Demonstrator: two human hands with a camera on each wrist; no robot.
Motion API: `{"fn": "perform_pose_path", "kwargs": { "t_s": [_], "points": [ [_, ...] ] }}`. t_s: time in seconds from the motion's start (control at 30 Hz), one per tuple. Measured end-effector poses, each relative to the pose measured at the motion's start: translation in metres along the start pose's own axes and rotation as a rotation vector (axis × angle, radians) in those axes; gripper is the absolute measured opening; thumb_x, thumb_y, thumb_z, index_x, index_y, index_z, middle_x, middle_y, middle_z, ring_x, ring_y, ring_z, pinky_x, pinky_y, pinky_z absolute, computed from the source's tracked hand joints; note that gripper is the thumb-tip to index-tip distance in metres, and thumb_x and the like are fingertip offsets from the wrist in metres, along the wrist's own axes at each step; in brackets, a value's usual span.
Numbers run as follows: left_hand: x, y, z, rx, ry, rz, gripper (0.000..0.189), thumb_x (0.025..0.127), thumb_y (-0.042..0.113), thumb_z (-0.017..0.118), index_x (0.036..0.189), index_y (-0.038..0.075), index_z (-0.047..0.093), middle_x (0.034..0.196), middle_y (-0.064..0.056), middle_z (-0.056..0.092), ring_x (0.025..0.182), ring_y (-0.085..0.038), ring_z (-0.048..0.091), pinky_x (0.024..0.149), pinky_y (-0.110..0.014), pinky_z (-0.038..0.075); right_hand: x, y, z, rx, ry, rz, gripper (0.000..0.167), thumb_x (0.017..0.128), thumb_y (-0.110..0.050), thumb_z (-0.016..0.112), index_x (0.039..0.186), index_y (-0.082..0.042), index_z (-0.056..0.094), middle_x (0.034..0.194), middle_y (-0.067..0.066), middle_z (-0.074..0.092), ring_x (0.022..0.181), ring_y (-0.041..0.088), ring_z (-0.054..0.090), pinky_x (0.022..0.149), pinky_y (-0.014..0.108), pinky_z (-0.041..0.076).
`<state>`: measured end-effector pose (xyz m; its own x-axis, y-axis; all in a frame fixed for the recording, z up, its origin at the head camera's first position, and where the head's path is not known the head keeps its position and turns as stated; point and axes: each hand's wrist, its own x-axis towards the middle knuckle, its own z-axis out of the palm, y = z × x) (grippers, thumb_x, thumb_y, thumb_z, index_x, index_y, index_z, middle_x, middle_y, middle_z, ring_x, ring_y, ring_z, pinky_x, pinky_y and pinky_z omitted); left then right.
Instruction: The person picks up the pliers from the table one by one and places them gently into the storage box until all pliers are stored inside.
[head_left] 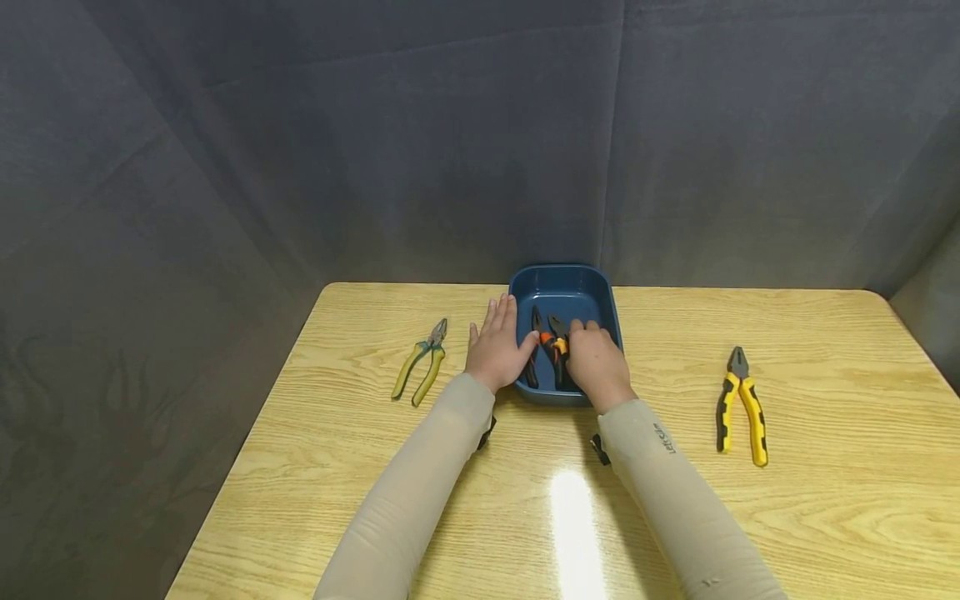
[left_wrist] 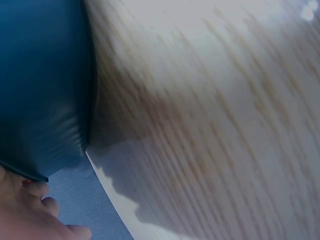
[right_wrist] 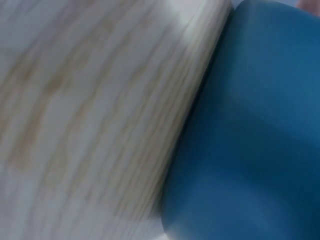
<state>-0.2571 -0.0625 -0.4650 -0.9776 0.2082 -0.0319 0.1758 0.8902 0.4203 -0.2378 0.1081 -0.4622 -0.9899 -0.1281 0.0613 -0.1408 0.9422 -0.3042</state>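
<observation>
A blue tray (head_left: 564, 278) stands near the table's far edge, and its outer wall (left_wrist: 45, 90) fills the left of the left wrist view. My left hand (head_left: 497, 348) rests along the tray's left rim, fingers straight, thumb reaching over the rim. Inside, my right hand (head_left: 597, 364) has its fingers curled at a pair of pliers with orange-and-black handles (head_left: 558, 343); its fingertips are hidden. Left of these lies another pair of pliers (head_left: 537, 321), dark-jawed with black-and-orange handles, near my left thumb. In the right wrist view only the tray's wall (right_wrist: 250, 130) and the tabletop show clearly.
Pliers with yellow-green handles (head_left: 429, 358) lie on the wooden table (head_left: 337, 467) left of the tray. Yellow-and-black combination pliers (head_left: 740, 400) lie at the right. A grey curtain (head_left: 450, 150) hangs right behind the table's far edge.
</observation>
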Motion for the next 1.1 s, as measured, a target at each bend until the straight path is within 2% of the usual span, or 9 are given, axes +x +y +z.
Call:
{"fn": "perform_pose_path", "kwargs": {
  "t_s": [0.67, 0.9, 1.1],
  "points": [
    [0.0005, 0.0021, -0.0012, 0.063, -0.028, -0.034, 0.078, 0.106, 0.054, 0.039, 0.165, 0.017, 0.004, 0.171, 0.001, 0.001, 0.156, -0.016, -0.006, 0.123, -0.057, 0.004, -0.0007, -0.0001, -0.0026, 0.069, 0.037, -0.019, 0.036, 0.089, 0.001, 0.067, 0.124, 0.007, 0.059, 0.109, 0.025, 0.062, 0.099, 0.040, 0.063, 0.085, 0.052, 0.055],
    [-0.0003, 0.0027, -0.0012, 0.072, -0.018, -0.030, 0.078, 0.106, 0.053, 0.041, 0.165, 0.015, 0.006, 0.171, -0.002, 0.005, 0.156, -0.018, -0.004, 0.123, -0.058, 0.005, -0.0017, 0.0011, -0.0014, 0.104, 0.078, -0.038, 0.029, 0.089, 0.001, 0.065, 0.118, 0.005, 0.061, 0.104, 0.023, 0.062, 0.096, 0.038, 0.064, 0.080, 0.050, 0.056],
    [-0.0004, 0.0042, -0.0014, 0.084, -0.025, -0.040, 0.078, 0.106, 0.054, 0.039, 0.165, 0.016, 0.004, 0.171, 0.000, 0.002, 0.156, -0.017, -0.006, 0.123, -0.057, 0.005, -0.0030, 0.0018, -0.0019, 0.125, 0.110, -0.045, 0.024, 0.091, -0.001, 0.063, 0.115, 0.006, 0.062, 0.101, 0.022, 0.062, 0.090, 0.037, 0.065, 0.077, 0.050, 0.056]
  ]
}}
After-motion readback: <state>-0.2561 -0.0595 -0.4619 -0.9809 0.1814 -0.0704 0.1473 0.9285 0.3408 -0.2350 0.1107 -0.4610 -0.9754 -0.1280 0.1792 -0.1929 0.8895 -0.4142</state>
